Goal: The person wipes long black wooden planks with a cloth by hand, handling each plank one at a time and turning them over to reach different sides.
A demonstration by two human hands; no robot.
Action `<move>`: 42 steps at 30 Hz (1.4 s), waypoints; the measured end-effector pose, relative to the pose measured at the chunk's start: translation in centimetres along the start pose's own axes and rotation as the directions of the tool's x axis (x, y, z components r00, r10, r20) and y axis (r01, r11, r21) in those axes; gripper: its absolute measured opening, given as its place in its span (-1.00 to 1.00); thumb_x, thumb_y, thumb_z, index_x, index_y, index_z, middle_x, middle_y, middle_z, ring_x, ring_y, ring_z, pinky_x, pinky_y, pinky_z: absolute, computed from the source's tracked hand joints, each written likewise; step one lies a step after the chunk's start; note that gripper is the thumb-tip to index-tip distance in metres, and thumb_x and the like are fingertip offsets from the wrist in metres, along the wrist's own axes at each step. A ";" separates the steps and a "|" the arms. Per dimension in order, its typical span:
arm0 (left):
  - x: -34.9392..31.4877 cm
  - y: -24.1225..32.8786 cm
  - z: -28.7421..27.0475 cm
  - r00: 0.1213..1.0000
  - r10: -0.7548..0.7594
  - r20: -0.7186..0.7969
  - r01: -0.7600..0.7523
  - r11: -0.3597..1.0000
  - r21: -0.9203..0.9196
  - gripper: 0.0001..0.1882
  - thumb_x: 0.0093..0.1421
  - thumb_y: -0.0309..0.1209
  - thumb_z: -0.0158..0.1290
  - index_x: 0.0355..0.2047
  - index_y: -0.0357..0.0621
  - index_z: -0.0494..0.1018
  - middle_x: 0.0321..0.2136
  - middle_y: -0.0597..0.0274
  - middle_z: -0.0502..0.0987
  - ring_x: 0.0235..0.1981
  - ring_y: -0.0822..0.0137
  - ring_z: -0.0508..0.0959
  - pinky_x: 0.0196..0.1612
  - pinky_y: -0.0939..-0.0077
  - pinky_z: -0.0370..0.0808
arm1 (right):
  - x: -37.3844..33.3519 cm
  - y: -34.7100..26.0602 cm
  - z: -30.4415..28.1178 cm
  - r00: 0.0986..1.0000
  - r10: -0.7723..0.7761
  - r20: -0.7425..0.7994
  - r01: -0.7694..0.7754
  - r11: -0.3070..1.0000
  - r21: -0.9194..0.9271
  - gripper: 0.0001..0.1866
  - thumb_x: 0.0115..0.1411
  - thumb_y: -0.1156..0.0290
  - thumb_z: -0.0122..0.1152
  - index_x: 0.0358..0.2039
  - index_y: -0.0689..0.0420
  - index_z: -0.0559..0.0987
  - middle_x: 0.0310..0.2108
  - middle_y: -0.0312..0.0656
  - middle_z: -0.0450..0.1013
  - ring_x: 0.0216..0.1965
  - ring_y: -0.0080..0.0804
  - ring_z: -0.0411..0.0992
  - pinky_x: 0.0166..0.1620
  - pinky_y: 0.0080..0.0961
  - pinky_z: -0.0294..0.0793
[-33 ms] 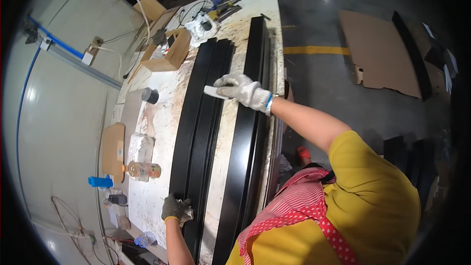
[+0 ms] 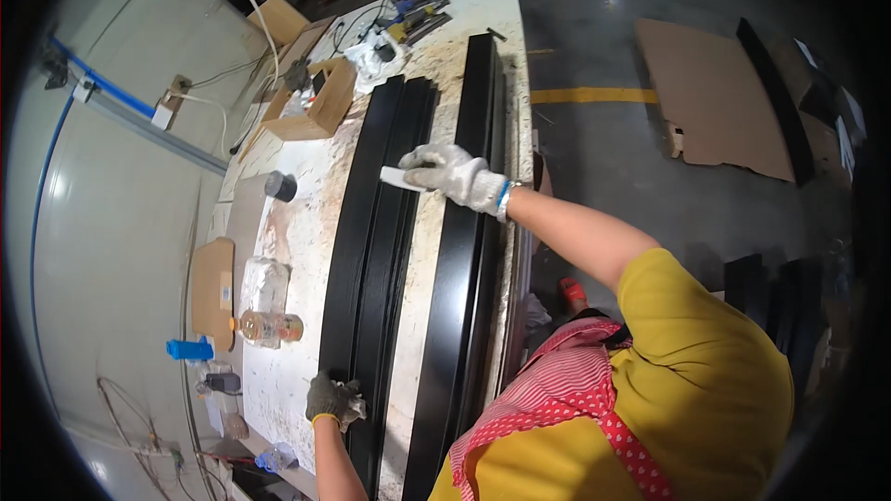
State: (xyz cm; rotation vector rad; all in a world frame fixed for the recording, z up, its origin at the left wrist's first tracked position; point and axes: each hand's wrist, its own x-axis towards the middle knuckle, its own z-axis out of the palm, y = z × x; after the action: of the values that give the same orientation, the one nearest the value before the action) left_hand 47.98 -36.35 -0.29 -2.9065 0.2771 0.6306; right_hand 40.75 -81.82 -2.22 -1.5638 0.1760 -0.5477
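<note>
1. We have work in hand on the grooved black strip [image 2: 357,250], which lies lengthwise on the stained white tabletop [image 2: 286,380], its far end short of the wooden box [image 2: 320,118].
2. Our right hand [image 2: 455,176], in a pale glove, has a narrow grip: thumb and fingers are closed on a flat white block [image 2: 399,178]. The block sits over the strip's right-hand ribs, about a third of the way down from its far end; we cannot tell whether it presses on them.
3. Our left hand [image 2: 334,399], in a dark glove, is at the strip's left edge near our body, fingers curled. Something pale and crumpled shows by the fingertips, but we cannot tell whether that grip holds it.
4. As for what is done, the strip looks black along its whole visible length, and we see no line parting a treated stretch from an untreated one.
5. With the block at the ribs, we judge the work under way, not finished; how much is left does not show.
6. The smooth black piece [image 2: 455,288] lies alongside, a gap between them, beneath our right wrist; neither hand grips it.
</note>
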 end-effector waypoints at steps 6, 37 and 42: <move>1.4 -2.6 2.9 0.997 0.060 -0.057 -0.067 0.991 -0.113 -0.33 -0.06 -0.05 0.37 -0.04 -0.24 0.50 -0.14 -0.12 0.61 -0.07 -0.09 0.59 0.00 0.17 0.52 | -0.2 -1.5 0.1 0.992 0.125 0.020 -0.125 0.992 0.012 -0.62 0.19 0.22 0.30 -0.06 0.18 0.61 -0.16 -0.21 0.56 -0.13 -0.49 0.49 -0.02 -0.57 0.45; -21.6 1.3 -1.6 0.932 0.235 -0.275 -0.315 0.901 -0.297 -0.38 0.00 -0.25 0.38 0.00 -0.21 0.38 -0.35 0.13 0.54 -0.34 0.27 0.55 -0.25 0.38 0.53 | -5.4 -9.7 7.8 0.864 -0.266 0.427 0.081 0.911 0.404 -0.61 0.14 0.36 0.38 -0.06 0.27 0.57 -0.13 -0.13 0.55 -0.10 -0.45 0.51 0.00 -0.52 0.54; -21.0 4.0 -1.5 0.974 0.179 -0.141 -0.221 0.896 -0.386 -0.38 0.01 -0.26 0.38 0.02 -0.22 0.38 -0.31 0.09 0.56 -0.33 0.28 0.56 -0.24 0.40 0.54 | -5.6 -8.3 6.8 0.905 -0.134 0.405 -0.003 0.947 0.322 -0.62 0.13 0.34 0.36 -0.08 0.26 0.58 -0.14 -0.12 0.56 -0.10 -0.40 0.51 0.02 -0.48 0.50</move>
State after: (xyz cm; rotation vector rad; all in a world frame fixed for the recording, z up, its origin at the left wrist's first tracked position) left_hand 28.94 -37.44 9.54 -3.3413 0.5241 0.6340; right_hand 37.14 -72.57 4.71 -1.3390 -0.2871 -0.2599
